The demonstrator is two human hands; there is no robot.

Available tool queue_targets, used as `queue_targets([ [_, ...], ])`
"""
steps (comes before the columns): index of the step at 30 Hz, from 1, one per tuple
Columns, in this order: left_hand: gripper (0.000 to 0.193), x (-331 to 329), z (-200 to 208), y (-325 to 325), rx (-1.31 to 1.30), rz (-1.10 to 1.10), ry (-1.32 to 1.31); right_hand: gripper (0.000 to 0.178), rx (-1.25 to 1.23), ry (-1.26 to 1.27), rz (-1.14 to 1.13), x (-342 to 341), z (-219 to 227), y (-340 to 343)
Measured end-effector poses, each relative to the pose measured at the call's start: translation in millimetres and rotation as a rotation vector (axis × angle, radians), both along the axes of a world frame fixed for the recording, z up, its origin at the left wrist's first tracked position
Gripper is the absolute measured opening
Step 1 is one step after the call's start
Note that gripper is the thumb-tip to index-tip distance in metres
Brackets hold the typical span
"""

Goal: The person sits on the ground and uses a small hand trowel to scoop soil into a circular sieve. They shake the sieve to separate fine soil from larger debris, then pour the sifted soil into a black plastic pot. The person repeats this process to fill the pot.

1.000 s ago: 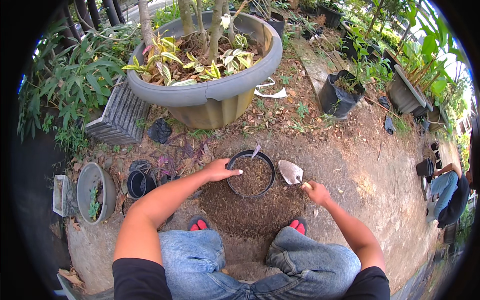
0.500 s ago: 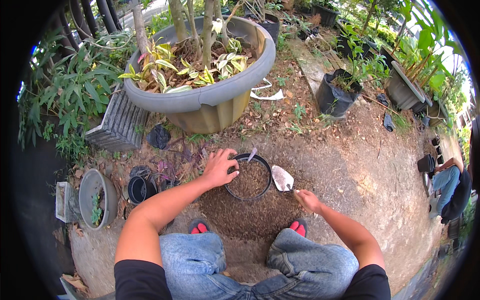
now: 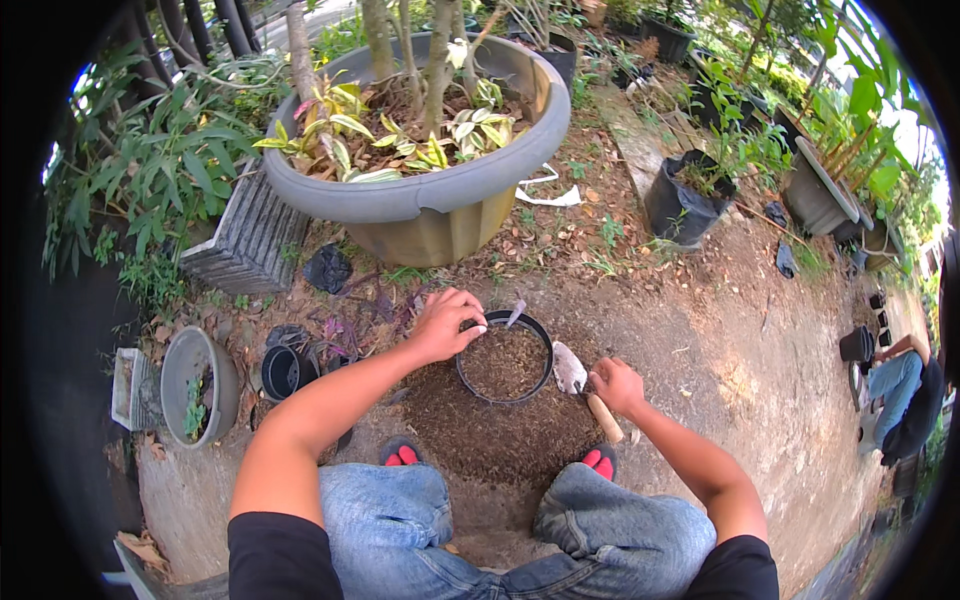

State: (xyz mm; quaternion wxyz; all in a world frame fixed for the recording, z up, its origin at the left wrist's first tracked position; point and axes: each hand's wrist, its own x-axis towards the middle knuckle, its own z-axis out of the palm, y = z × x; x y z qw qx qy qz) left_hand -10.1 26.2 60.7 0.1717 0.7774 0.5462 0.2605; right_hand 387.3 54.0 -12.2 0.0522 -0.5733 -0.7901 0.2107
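A round black plant pot [image 3: 548, 345], filled with brown, crumbly soil [image 3: 500, 360], stands on the ground in front of me. At its upper left rim is my left hand [image 3: 447, 325], fingers bent and apart; I cannot tell whether they touch the rim. A small pale purplish piece [image 3: 516, 313] sticks up at the pot's far rim. Right of the pot lies a trowel, its soil-smeared blade [image 3: 569, 368] towards the pot and its wooden handle [image 3: 605, 418] towards me. My right hand [image 3: 617, 385] is just beside the handle, fingers loosely bent, not wrapped round it.
Loose soil [image 3: 480, 435] is spread between my feet. Behind the pot stands a large planter [image 3: 430, 205]. A grey bowl pot [image 3: 222, 400] and a small black pot [image 3: 284, 372] are at the left. A black grow bag [image 3: 685, 205] stands far right; another person [image 3: 905, 400] sits at the right edge.
My right hand has let go of the trowel, which now lies on the ground with its handle showing. My left hand stays near the pot's rim. The whole view has shifted slightly.
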Motion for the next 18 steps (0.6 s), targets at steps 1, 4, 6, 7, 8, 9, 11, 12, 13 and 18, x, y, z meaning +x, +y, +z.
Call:
queue_targets([
  [1,0.012,-0.3,-0.7,0.2,0.045,-0.028,0.018,0.021,0.068,0.078,0.031,-10.8,12.8,4.8],
  [4,0.011,-0.3,1.3,0.0,-0.024,-0.074,0.039,0.011,0.273,0.267,0.216,-52.5,60.2,11.1],
  [6,0.013,-3.0,-0.8,0.8,-0.072,-0.076,-0.018,0.01,0.453,0.316,0.444,-85.4,87.2,12.6],
  [7,0.013,-7.7,-6.2,5.5,-0.087,-0.089,-0.061,0.01,0.451,0.302,0.505,-100.8,89.9,13.0],
  [8,0.014,-14.3,-9.9,9.4,-0.104,-0.098,-0.1,0.011,0.446,0.294,0.566,-117.5,89.7,13.2],
  [9,0.017,-17.4,-7.4,14.4,-0.109,-0.1,-0.124,0.011,0.445,0.281,0.624,-129.8,89.0,13.6],
  [11,0.018,-20.8,-0.6,20.4,-0.212,-0.05,-0.176,0.013,0.455,0.169,0.643,-148.2,84.1,13.4],
  [12,0.018,-26.5,2.6,19.8,-0.263,-0.017,-0.197,0.013,0.461,0.119,0.658,-159.0,82.7,13.4],
  [13,0.02,-33.7,-0.9,21.0,-0.244,-0.004,-0.191,0.016,0.392,0.022,0.645,-167.5,82.1,14.2],
  [18,0.024,-46.6,-5.1,7.7,-0.395,-0.034,-0.151,0.014,0.413,-0.091,0.59,-181.6,82.7,13.1],
])
